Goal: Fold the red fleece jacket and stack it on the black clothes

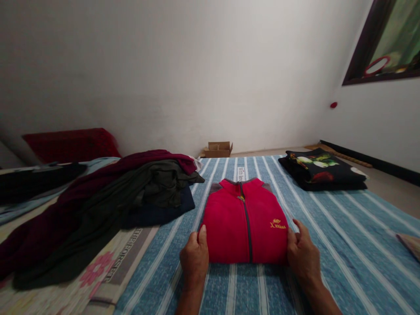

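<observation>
A red zip-up jacket (226, 223) lies folded into a neat rectangle, front side up, its grey collar pointing away from me. A dark zip runs down its middle, and yellow lettering shows on the chest at the right. My left hand (195, 256) grips the jacket's lower left edge, thumb on top and fingers tucked at the side. At the lower right edge, my right hand (303, 251) holds the jacket the same way; some of its fingers are hidden by the cloth. Beneath is a blue sheet with white stripes (170, 262).
Loose dark green (98, 214) and maroon clothes (75, 197) are heaped on the left, over a flowered cloth (127, 262). Folded black clothing with a printed pattern (323, 170) sits at the back right. A cardboard box (218, 150) stands by the wall, beyond the sheet's far edge.
</observation>
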